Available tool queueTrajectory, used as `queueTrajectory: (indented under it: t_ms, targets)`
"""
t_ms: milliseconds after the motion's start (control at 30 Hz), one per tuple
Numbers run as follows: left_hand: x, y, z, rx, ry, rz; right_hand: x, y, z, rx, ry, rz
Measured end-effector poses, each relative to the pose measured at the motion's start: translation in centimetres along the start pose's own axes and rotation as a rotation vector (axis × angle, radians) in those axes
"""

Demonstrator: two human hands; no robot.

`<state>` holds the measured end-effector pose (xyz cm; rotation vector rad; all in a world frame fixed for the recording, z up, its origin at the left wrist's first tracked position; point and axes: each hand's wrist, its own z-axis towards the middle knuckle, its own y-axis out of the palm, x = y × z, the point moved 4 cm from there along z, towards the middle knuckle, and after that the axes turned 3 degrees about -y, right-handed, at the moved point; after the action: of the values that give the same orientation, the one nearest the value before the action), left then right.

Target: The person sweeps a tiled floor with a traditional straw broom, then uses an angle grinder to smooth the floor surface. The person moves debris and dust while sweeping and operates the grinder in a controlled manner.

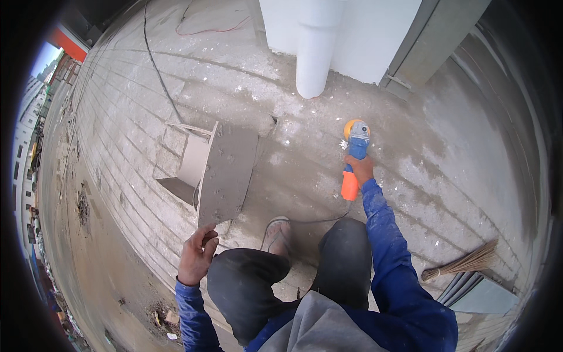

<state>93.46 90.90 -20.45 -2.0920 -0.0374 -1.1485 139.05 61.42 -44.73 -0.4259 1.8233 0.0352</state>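
Observation:
My right hand (361, 169) is wrapped round an angle grinder (359, 148) with a blue body, an orange rear end and a yellow guard at its far end. The grinder is held out in front of me, over the concrete floor. My left hand (198, 256) is by the near corner of a grey, dusty panel (229, 167), its fingers loosely bent and apart with nothing between them. Whether a fingertip touches that corner, I cannot tell. A pale curved piece (193, 159) and thin boards adjoin the panel's left side.
A white pipe (316, 53) stands by a white wall ahead. A dark cord (319, 221) runs from the grinder past my sandalled foot (278, 234); another cable (157, 70) reaches the panel. A stick broom (463, 261) and grey flat pieces (487, 293) lie at right.

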Motion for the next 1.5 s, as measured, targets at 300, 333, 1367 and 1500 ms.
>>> queueTrajectory:
  t_ms: [300, 333, 1367, 1500]
  targets:
    - [26.4, 6.4, -2.7, -0.327, 0.840, 0.394, 5.1, -4.7, -5.4, 0.082, -0.012, -0.171]
    - [27.0, 7.5, -3.2, -0.381, 0.861, 0.396, 4.6, -5.6, -5.7, 0.087, 0.030, -0.054]
    - [24.4, 18.9, 1.4, -0.517, 0.893, 0.602, 1.4, 3.2, -3.6, -0.117, -0.004, -0.317]
    - [23.9, 18.5, 2.2, -0.523, 0.861, 0.562, 1.3, -0.7, -0.2, 0.088, -0.034, -0.230]
